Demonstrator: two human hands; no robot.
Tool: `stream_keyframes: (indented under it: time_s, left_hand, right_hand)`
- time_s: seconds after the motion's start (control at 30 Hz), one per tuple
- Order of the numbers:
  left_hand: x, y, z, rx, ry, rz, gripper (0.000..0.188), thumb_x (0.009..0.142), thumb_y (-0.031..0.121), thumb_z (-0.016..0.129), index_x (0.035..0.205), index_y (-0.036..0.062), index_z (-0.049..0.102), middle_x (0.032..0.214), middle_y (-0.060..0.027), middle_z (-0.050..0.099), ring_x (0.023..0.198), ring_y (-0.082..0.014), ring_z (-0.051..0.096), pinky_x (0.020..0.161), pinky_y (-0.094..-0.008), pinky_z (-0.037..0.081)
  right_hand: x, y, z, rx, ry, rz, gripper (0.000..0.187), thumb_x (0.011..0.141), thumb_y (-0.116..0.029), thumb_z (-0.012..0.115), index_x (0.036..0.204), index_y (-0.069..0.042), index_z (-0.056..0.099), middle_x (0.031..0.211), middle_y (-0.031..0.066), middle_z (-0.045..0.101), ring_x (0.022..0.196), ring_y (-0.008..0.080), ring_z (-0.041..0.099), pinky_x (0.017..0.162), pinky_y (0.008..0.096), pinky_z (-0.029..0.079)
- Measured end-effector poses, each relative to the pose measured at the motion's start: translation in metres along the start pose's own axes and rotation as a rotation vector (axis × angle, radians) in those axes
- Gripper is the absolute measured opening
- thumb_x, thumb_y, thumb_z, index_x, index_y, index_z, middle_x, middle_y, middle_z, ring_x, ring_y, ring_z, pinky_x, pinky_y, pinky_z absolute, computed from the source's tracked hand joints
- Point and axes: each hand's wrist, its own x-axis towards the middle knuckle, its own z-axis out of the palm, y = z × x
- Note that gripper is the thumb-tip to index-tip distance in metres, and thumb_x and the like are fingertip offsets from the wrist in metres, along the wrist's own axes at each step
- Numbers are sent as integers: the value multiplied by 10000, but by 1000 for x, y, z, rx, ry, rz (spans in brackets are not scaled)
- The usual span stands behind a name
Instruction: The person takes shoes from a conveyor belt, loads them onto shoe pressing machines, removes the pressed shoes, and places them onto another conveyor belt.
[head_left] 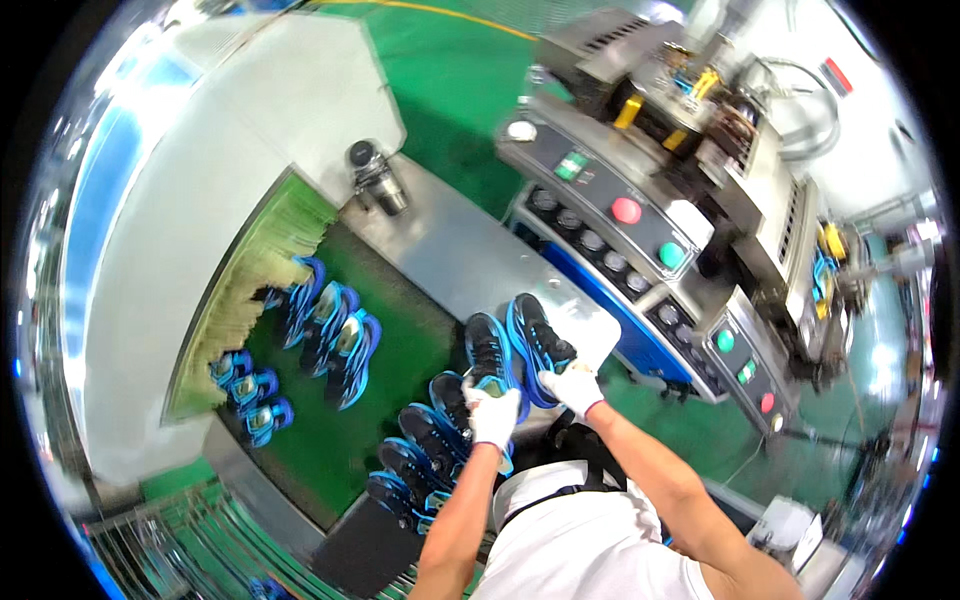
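Note:
Both my hands wear white gloves. My left hand [492, 411] is closed round the heel end of a black sneaker [486, 342] with blue trim. With my right hand [573, 388] I grip the heel of a matching black and blue sneaker [535, 332]. The two sneakers lie side by side, toes pointing away from me, over the end of a metal ledge [440, 230]. Close by my left hand and forearm stands a row of several more such sneakers [430, 440], partly covered by the arm.
Several sneakers [345, 360] rest on a green conveyor belt [340, 440], before a tunnel opening with a fringed curtain [255, 280]. A metal canister with a black lid [378, 178] stands on the ledge. At right is a machine with a button panel [610, 200].

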Motion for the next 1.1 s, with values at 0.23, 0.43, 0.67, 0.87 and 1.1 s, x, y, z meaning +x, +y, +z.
stream_keyframes:
  time_s: [0.23,0.43,0.67,0.87,1.1]
  left_hand:
    - [-57,84,9,412,-275,236,1027,712,422,883,1388,-171,387,1346,-323,557,1261,-409,557,1072,-424,446]
    - [-154,143,82,730,-720,566,918,718,393,851,1391,-68,431,1236,-259,612,1167,-380,598,1029,-441,466]
    - [-344,130,192,792,-1345,1025,1063,685,347,897,1473,-94,336,1281,-249,580,1183,-346,581,1008,-412,480]
    - [-551,117,287,628,-1780,1181,870,763,239,829,1429,-96,381,1290,-236,598,1210,-318,586,1059,-389,448]
    - [-709,-2,435,490,-1883,1737,736,908,223,639,1482,-108,319,1457,-369,434,1359,-439,470,1143,-439,387]
  right_hand:
    - [-114,97,-85,801,27,438,1010,690,-618,797,1202,212,530,1152,342,653,1102,356,672,952,413,525]
    - [-249,134,-95,1031,482,721,1079,736,-736,733,1248,197,556,1202,322,650,1124,369,663,956,412,517]
    - [-436,223,-64,1666,1480,639,607,798,-211,834,1302,11,582,1144,76,670,964,170,640,868,348,544]
    - [-561,281,-54,1059,1764,1552,530,791,-281,817,1188,38,672,1170,145,697,994,246,670,926,411,518]
    - [-662,441,-56,670,1443,1940,842,812,-397,751,1402,100,413,1206,317,648,1160,442,625,1010,468,475]
